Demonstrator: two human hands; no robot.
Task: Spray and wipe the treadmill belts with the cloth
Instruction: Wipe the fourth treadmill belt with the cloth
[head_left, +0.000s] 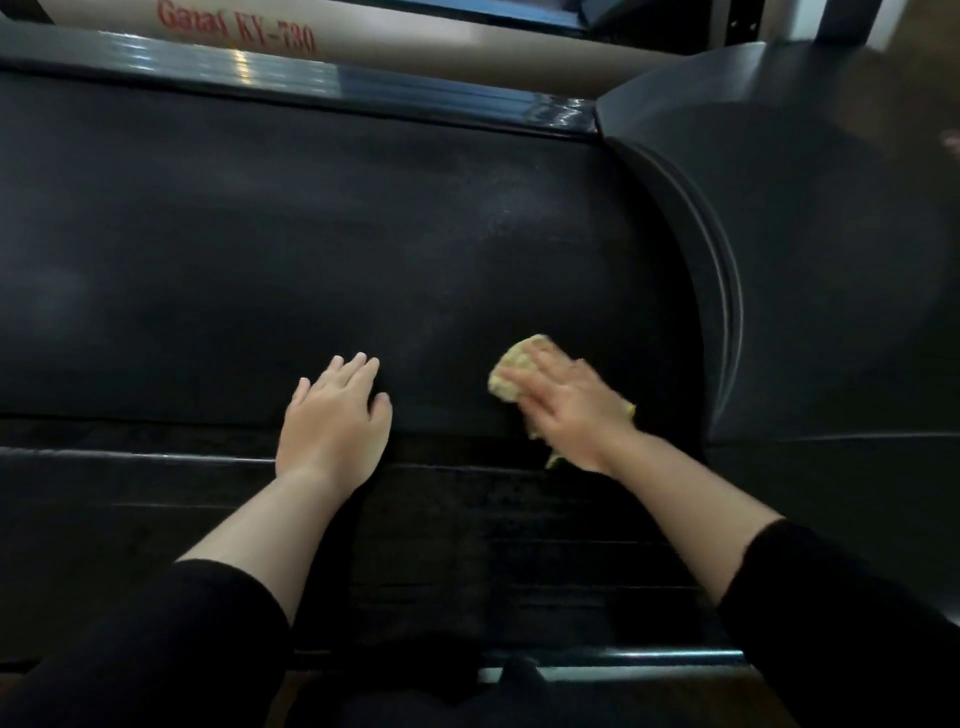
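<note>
Wiping step under way. Right hand (566, 410) flat, pressing cloth (511, 374) onto belt (311, 234) near motor cover (831, 234). Left hand (332, 415) flat, bracing, holding nothing. Next, probably: sweep leftward, steady pressure.

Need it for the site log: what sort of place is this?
Likely a gym or fitness-equipment storeroom: a wide black treadmill belt, its curved motor cover at the right, and a cardboard box printed KY-730 behind.

The left hand (335, 415) is lying palm down, fingers straight, thumb spread. The right hand (571, 410) is pressing flat, fingers extended, on the cloth (511, 371), which is showing beyond its fingertips.
</note>
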